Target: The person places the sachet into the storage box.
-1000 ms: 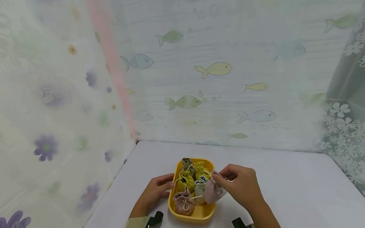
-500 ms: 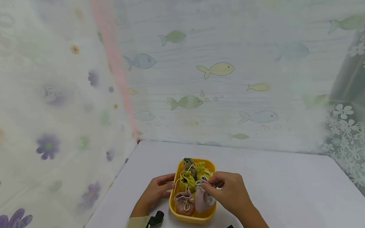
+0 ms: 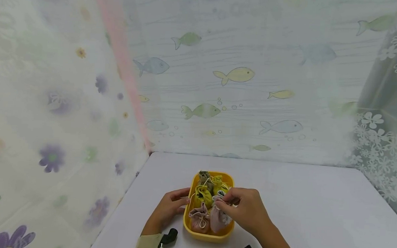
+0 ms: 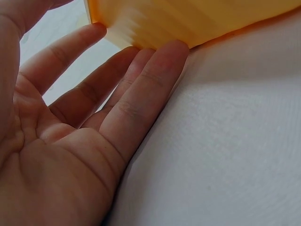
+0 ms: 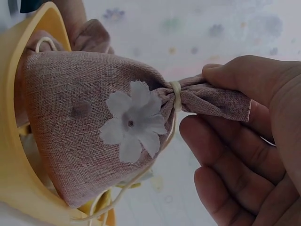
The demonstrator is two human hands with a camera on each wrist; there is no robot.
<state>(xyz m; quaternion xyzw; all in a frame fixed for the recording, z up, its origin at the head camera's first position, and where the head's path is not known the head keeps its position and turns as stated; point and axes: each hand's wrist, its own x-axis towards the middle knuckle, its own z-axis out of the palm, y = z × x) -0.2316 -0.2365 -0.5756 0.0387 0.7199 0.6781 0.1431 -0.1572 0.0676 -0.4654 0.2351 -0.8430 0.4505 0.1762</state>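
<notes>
A yellow tray (image 3: 188,231) holds several small drawstring pouches. My right hand (image 3: 246,209) pinches the gathered neck of a mauve drawstring pouch (image 5: 94,103) between thumb and fingers. That pouch bears a white fabric flower (image 5: 131,123) and a cream cord, and its lower end sits inside the tray's near right part. To its left is another pinkish pouch (image 3: 200,222); behind them are a yellow-green pouch (image 3: 203,195), a second yellow one (image 3: 218,184) and an olive one (image 3: 205,179). My left hand (image 3: 169,209) rests with fairly straight fingers (image 4: 146,89) against the tray's left wall.
The tray stands on a white table (image 3: 308,210). A fish-print curtain (image 3: 200,87) hangs behind the table, a flower-print one (image 3: 71,133) along the left, and a lace-like floral sheet (image 3: 383,147) at the right.
My right hand has moved left, bringing the mauve pouch from over the tray's right rim down into the tray, in front of a pale pouch. The left hand has stayed at the tray.
</notes>
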